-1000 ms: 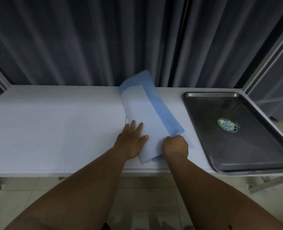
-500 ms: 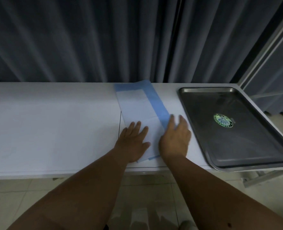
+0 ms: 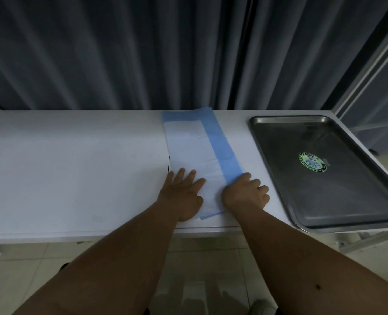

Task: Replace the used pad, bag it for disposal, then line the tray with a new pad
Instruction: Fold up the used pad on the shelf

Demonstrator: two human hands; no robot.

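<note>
A folded white pad with a blue border (image 3: 193, 142) lies flat on the white table (image 3: 74, 169), running from the back edge toward me. My left hand (image 3: 181, 196) presses flat on the pad's near left part, fingers spread. My right hand (image 3: 245, 194) rests on the pad's near right edge with its fingers curled at the blue strip; whether it pinches the strip I cannot tell. An empty steel tray (image 3: 338, 201) with a round green sticker (image 3: 312, 162) sits to the right of the pad, apart from it.
Dark grey curtains (image 3: 143, 53) hang right behind the table. A metal frame post (image 3: 368, 71) stands at the right. The tray's near corner overhangs the table's front edge. Tiled floor shows below.
The pad's far end, raised a second ago, now lies flat on the table. My right hand went from a fist to flat, then curled again at the blue strip.
</note>
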